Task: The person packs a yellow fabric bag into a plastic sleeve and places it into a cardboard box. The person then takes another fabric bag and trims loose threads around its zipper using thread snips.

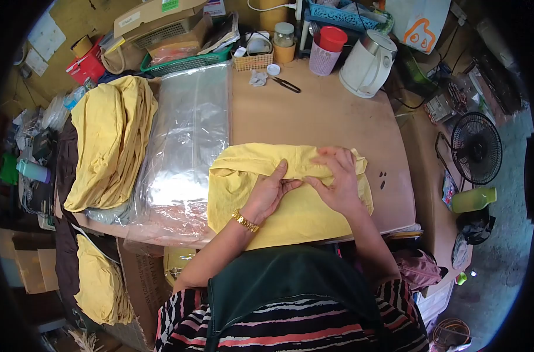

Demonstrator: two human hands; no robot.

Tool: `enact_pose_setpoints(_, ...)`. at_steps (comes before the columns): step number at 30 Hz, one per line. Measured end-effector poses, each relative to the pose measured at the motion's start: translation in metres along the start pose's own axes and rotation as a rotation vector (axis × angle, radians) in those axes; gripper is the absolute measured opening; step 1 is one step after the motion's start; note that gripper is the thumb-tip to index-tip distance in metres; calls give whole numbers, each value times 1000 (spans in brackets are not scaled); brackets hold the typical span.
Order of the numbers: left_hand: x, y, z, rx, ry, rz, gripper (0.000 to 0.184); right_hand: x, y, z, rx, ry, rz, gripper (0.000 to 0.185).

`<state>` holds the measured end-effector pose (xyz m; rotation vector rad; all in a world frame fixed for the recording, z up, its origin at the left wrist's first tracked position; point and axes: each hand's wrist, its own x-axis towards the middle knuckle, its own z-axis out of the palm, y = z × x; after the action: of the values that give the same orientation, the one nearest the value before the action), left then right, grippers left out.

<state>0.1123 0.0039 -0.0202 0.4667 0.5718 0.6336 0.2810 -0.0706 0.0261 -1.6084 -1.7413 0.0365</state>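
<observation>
A yellow cloth garment (290, 220), partly folded, lies on the table in front of me. My left hand (270, 190) grips the near edge of its folded band, thumb on top and fingers curled below. A gold-coloured bracelet (244, 221) circles the left wrist. My right hand (337, 179) rests over the band's right part, its thumb at the fold edge and its slightly blurred fingers apart on the cloth. Any cloth pinched beneath the right hand is hidden.
Clear plastic sheets (184, 146) lie left of the garment, beside a yellow cloth stack (111, 141). More yellow cloth (99, 281) hangs lower left. Behind stand a white kettle (368, 63), a pink cup (324, 56) and black snips (286, 85). A fan (476, 148) is at right.
</observation>
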Motion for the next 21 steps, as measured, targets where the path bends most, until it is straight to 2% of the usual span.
enact_pose_setpoints(2,-7,-3,5,59,-15,13,40,9,-8,2,-25,9,15,40)
enact_pose_setpoints(4,-12,-4,11,-34,-107,22,42,13,-4,5,-47,22,25,47)
enact_pose_setpoints(6,-18,-1,12,-59,-119,-10,43,12,10,7,232,-225,175,48)
enact_pose_setpoints(9,-24,6,16,-95,-137,-25,44,17,15,-3,301,-298,144,47)
enact_pose_setpoints(17,-21,4,9,-56,-129,-42,47,16,19,-2,226,-365,129,45)
enact_pose_setpoints(20,-24,5,12,-146,-190,-41,47,16,19,-11,170,-365,144,46)
enact_pose_setpoints(21,-22,2,15,-66,-160,56,47,19,16,-14,150,-337,134,48)
